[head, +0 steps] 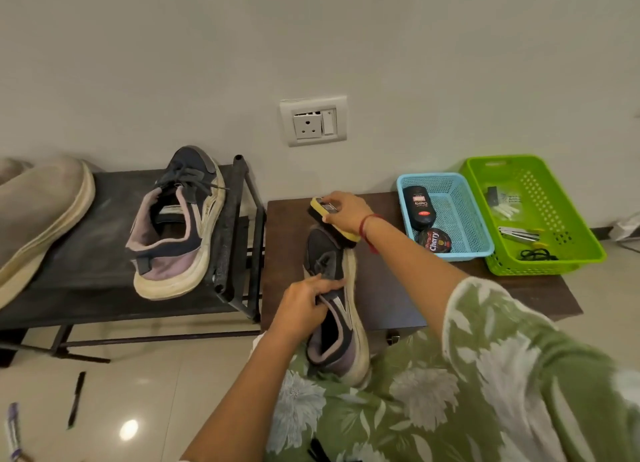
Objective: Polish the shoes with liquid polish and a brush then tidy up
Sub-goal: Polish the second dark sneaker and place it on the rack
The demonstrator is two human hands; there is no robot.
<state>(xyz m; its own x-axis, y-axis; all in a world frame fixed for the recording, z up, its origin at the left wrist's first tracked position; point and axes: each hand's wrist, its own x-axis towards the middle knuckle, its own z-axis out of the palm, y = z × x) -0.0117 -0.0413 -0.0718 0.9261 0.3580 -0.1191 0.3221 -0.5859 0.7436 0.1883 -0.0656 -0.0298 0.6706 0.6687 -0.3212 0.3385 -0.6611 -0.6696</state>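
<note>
The dark sneaker (pixel 325 254) being worked on lies with its toe on the brown tabletop (pixel 384 285) and its heel towards the person's lap. The left hand (pixel 303 299) grips it around the laces and tongue to steady it. The right hand (pixel 346 210) is closed over the yellow-backed brush (pixel 320 214), whose bristles are pressed on the toe. Judging by this, the task is in its brushing stage on this first shoe. Whether liquid polish is already on it cannot be told from the upper's dull surface. The matching sneaker (pixel 176 226) sits apart on the black shoe rack (pixel 86 254) to the left, its pale sole still grubby, so it probably remains to be done. The liquid polish bottle (pixel 419 207) and a round polish tin (pixel 434 242) lie in the blue basket (pixel 429 176) on the tabletop. The green basket (pixel 554 264) just beside it holds small odds and ends. Still ahead, it seems, are the second shoe, putting the brush away and returning the shoes.
</note>
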